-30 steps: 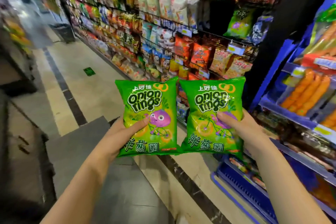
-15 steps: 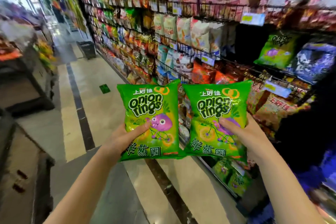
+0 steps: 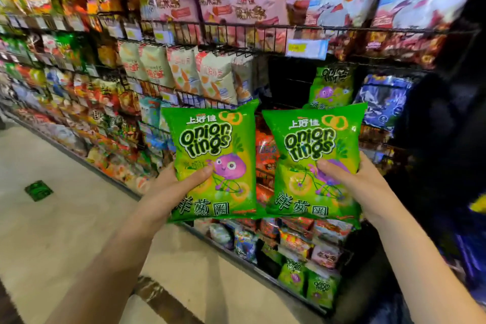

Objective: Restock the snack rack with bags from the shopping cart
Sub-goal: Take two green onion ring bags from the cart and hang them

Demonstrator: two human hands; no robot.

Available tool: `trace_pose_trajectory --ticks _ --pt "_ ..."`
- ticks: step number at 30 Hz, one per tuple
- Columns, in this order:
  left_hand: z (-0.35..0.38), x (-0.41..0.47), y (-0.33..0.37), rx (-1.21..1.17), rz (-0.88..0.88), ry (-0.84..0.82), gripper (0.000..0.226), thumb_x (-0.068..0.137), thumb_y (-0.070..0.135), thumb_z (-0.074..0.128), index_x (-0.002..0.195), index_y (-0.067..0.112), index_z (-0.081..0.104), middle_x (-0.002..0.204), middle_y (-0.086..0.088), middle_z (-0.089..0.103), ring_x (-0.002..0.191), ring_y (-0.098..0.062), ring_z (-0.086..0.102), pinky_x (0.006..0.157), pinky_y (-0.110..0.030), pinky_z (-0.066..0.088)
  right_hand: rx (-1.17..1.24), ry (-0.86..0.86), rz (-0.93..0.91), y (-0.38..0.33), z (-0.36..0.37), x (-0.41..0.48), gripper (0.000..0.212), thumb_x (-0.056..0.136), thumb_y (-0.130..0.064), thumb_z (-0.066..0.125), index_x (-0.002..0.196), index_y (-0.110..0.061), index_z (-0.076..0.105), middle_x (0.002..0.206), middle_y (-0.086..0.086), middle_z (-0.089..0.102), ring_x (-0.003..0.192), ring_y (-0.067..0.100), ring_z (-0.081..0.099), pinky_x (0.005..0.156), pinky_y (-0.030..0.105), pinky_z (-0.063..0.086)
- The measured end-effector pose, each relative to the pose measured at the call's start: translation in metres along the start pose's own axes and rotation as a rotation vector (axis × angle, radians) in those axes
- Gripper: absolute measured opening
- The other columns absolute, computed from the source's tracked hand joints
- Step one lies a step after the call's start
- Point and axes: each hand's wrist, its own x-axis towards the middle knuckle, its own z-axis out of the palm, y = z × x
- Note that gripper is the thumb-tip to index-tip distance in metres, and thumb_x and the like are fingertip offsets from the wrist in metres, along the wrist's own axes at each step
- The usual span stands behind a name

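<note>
Head view: left hand (image 3: 173, 187) grips the left bag (image 3: 213, 144), right hand (image 3: 349, 181) grips the right bag (image 3: 313, 155), thumbs across the fronts, fingers hidden behind. Both green bags stand upright, labels forward, near the rack (image 3: 236, 26), probably to match the shelved bag (image 3: 331, 87) far right, beside a dark gap (image 3: 286, 81).

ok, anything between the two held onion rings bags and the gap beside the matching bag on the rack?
Nothing visible. The left hand and right hand hold the left bag and right bag below and in front of the dark gap, left of the shelved bag. The shelf's front edge is mostly hidden behind the bags.
</note>
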Motion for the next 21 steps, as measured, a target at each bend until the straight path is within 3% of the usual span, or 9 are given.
trace_pose_trajectory --ticks 2,5,8,11,14,16,18,21 --pt "-0.007 0.042 -0.001 -0.015 -0.002 -0.068 0.048 0.071 0.038 0.093 0.112 0.022 0.073 0.109 -0.005 0.080 0.100 -0.025 0.077 0.091 -0.039 0.061 -0.007 0.086 -0.018 0.002 0.012 0.015 0.085 0.047 -0.066 0.093 0.120 -0.034 0.065 0.113 -0.003 0.077 0.106 0.025 0.074 0.092 0.057 0.058" --pt "-0.024 0.100 0.002 -0.034 -0.016 -0.217 0.075 0.057 0.054 0.096 0.119 0.019 0.072 0.114 -0.008 0.078 0.104 -0.028 0.076 0.093 -0.043 0.059 -0.008 0.200 -0.022 0.000 0.035 0.036 0.076 0.056 -0.057 0.093 0.122 -0.028 0.066 0.112 -0.002 0.078 0.105 0.024 0.074 0.100 0.052 0.054" --pt "-0.039 0.151 0.011 -0.063 -0.022 -0.319 0.062 0.072 0.042 0.092 0.125 0.018 0.070 0.117 -0.007 0.078 0.106 -0.026 0.075 0.091 -0.039 0.062 -0.030 0.282 -0.015 -0.008 0.054 0.053 0.065 0.069 -0.047 0.089 0.125 -0.026 0.064 0.111 -0.003 0.078 0.102 0.020 0.075 0.087 0.040 0.057" --pt "-0.041 0.189 0.018 -0.111 -0.041 -0.405 0.065 0.063 0.050 0.092 0.118 0.021 0.073 0.113 -0.006 0.079 0.101 -0.023 0.077 0.082 -0.033 0.063 -0.053 0.388 -0.004 -0.016 0.066 0.067 0.066 0.064 -0.051 0.090 0.120 -0.026 0.065 0.104 -0.004 0.079 0.092 0.017 0.076 0.073 0.034 0.056" --pt "-0.035 0.216 0.023 -0.097 -0.061 -0.464 0.047 0.076 0.040 0.083 0.119 0.024 0.073 0.115 -0.005 0.078 0.104 -0.025 0.076 0.099 -0.045 0.056 -0.038 0.457 0.013 -0.025 0.070 0.079 0.053 0.066 -0.045 0.084 0.113 -0.026 0.067 0.097 -0.005 0.080 0.086 0.015 0.077 0.075 0.035 0.058" --pt "-0.029 0.229 0.025 -0.088 -0.068 -0.479 0.040 0.080 0.034 0.078 0.119 0.024 0.073 0.113 -0.005 0.079 0.101 -0.022 0.077 0.099 -0.045 0.055 -0.015 0.488 0.038 -0.030 0.071 0.089 0.044 0.068 -0.041 0.082 0.107 -0.027 0.067 0.093 -0.003 0.080 0.079 0.014 0.077 0.068 0.035 0.059" --pt "-0.024 0.239 0.025 -0.091 -0.064 -0.499 0.055 0.071 0.046 0.087 0.119 0.022 0.072 0.114 -0.006 0.078 0.099 -0.021 0.077 0.098 -0.044 0.056 0.017 0.512 0.058 -0.032 0.070 0.098 0.036 0.074 -0.034 0.081 0.106 -0.025 0.068 0.090 0.000 0.079 0.075 0.016 0.077 0.059 0.037 0.061" --pt "-0.019 0.252 0.022 -0.087 -0.065 -0.525 0.095 0.042 0.067 0.096 0.123 0.024 0.071 0.119 -0.003 0.077 0.110 -0.024 0.074 0.104 -0.049 0.051 0.031 0.481 0.078 -0.032 0.061 0.109 0.040 0.073 -0.038 0.082 0.108 -0.023 0.070 0.101 0.009 0.079 0.085 0.030 0.073 0.077 0.054 0.058"
